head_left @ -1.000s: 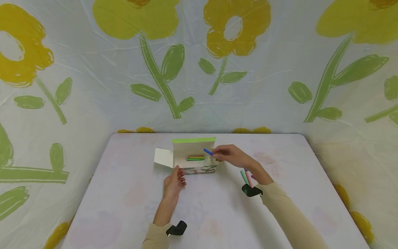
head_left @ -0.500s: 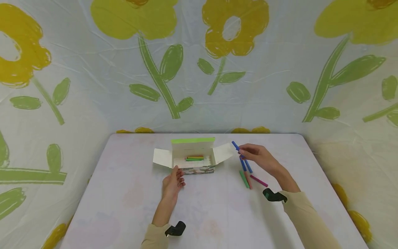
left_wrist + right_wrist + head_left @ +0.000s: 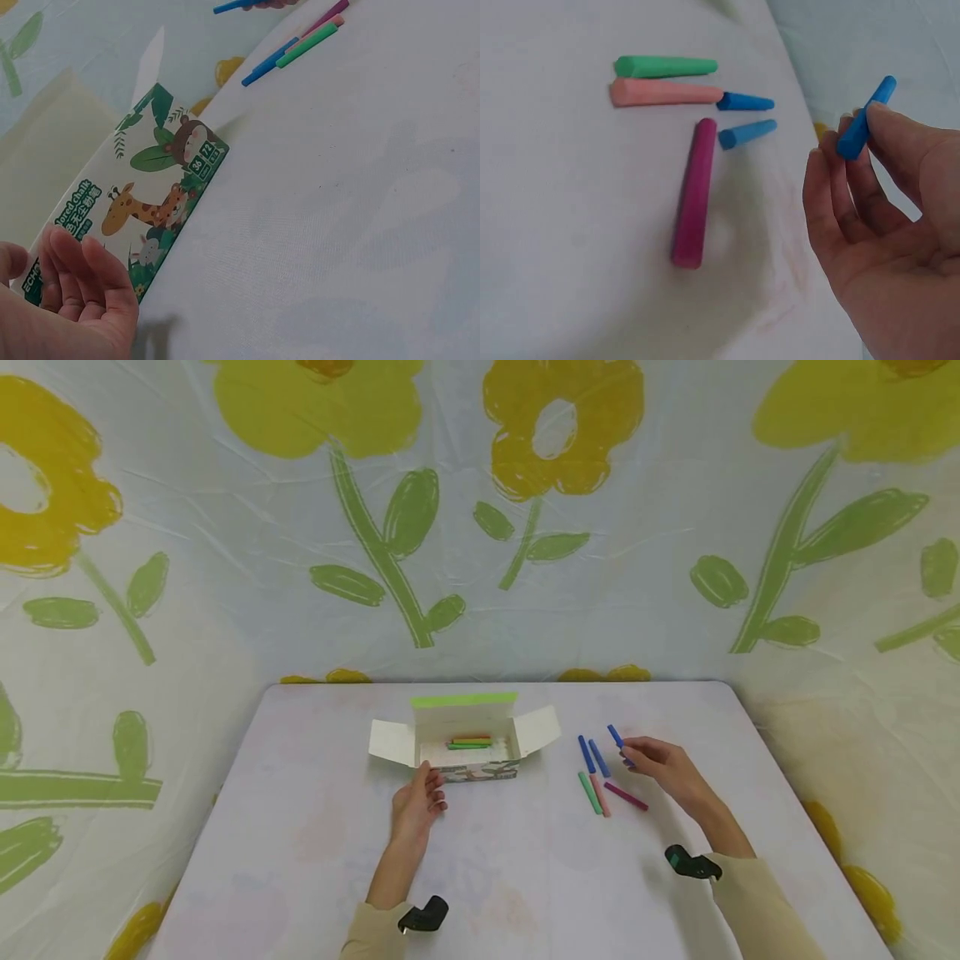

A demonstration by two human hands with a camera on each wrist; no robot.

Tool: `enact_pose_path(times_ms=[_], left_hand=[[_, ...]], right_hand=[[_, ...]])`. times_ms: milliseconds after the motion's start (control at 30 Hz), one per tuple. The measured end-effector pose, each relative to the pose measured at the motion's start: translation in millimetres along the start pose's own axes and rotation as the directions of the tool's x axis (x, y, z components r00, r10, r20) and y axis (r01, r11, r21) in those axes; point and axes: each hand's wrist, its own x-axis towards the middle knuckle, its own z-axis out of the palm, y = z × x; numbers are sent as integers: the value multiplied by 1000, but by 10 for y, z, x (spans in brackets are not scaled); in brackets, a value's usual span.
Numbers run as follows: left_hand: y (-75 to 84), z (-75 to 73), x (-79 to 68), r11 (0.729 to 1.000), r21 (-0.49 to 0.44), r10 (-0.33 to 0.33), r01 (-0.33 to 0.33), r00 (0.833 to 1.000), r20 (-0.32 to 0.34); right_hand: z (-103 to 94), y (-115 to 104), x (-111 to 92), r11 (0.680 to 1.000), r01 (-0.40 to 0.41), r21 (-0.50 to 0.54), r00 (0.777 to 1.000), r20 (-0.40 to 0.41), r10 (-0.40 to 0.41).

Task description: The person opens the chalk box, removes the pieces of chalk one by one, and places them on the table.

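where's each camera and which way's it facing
Head: on the head, facing forward and down at the table; left grip, right grip, sleeves show.
Left wrist: on that wrist, facing the chalk box; left grip shows, right barely.
Right wrist: on that wrist, facing loose chalks; right grip shows.
Both wrist views share the magenta chalk.

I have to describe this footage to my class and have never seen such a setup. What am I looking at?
No machine here: just a person's left hand and right hand, both bare. The wide picture comes from a camera worn on the head, looking forward and down; the two smaller ones come from wrist cameras, each watching its own hand. On the white table is an open box printed with the word "chalk", with a few sticks inside. The left hand is at its front. To its right lie two blue sticks, a green stick, a pink stick and a purple stick. The right hand pinches another blue stick.
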Motion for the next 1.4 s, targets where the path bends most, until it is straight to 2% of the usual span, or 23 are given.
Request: enact_pose_path(times_ms=[167,267,467,667,900,1100,1233,1400], left_hand=[[-9,3,-3,1000,1,-2,2,1000,-2],[-23,0,15,1000,2,6,-6,1000,-11],[-27,-9,22,1000,0,14,-14,1000,5],[-31,-12,17,1000,2,18,-18,1000,8],[-36,-14,31,1000,-4,17,-17,1000,6],[-37,-10,34,1000,2,9,-9,1000,5],[-38,-13,33,1000,5,6,-6,1000,-3],[-43,-20,40,1000,12,6,-6,1000,-1]], right_hand=[[7,258,-24,996,-33,-82,997,-68,28],[35,338,-33,987,-56,-151,995,-89,43],[94,356,-53,957,-93,-273,990,-127,60],[145,339,-37,942,-92,-323,988,-146,46],[162,324,-22,938,-86,-336,989,-143,39],[160,187,-2,944,-87,-318,985,-167,35],[128,28,53,966,-40,-255,989,-149,2],[98,-236,111,990,71,-121,995,-67,-79]])
